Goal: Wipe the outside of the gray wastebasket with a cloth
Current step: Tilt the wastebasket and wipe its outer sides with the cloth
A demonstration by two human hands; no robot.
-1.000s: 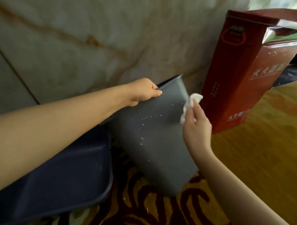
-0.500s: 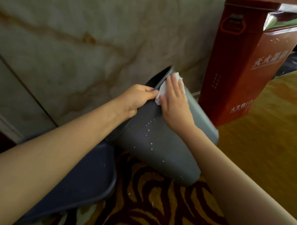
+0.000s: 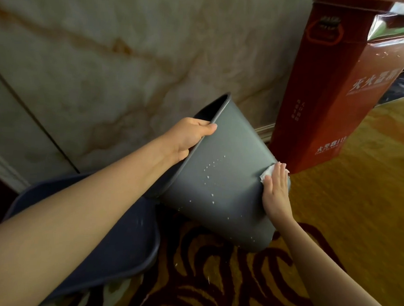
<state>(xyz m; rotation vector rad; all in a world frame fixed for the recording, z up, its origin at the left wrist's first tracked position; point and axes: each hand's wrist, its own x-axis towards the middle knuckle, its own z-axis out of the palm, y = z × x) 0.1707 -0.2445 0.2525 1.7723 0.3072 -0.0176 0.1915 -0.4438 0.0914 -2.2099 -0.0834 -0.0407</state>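
Partway: gray wastebasket (image 3: 230,177) tilted just left of the red box (image 3: 338,89), left hand (image 3: 188,136) gripping its rim. Right hand (image 3: 275,190), fingers flat together, presses the cloth (image 3: 268,175) near its base. White specks (image 3: 209,169) dot the mid-side, so wiping looks unfinished.

Carpeted indoor room: marble wall (image 3: 108,56), patterned carpet (image 3: 214,283), tall red carton (image 3: 333,93).

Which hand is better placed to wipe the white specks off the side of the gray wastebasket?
The right hand. It presses the white cloth flat on the wastebasket, on the same face as the specks. The left hand grips the rim and holds the wastebasket tilted, so it is occupied.
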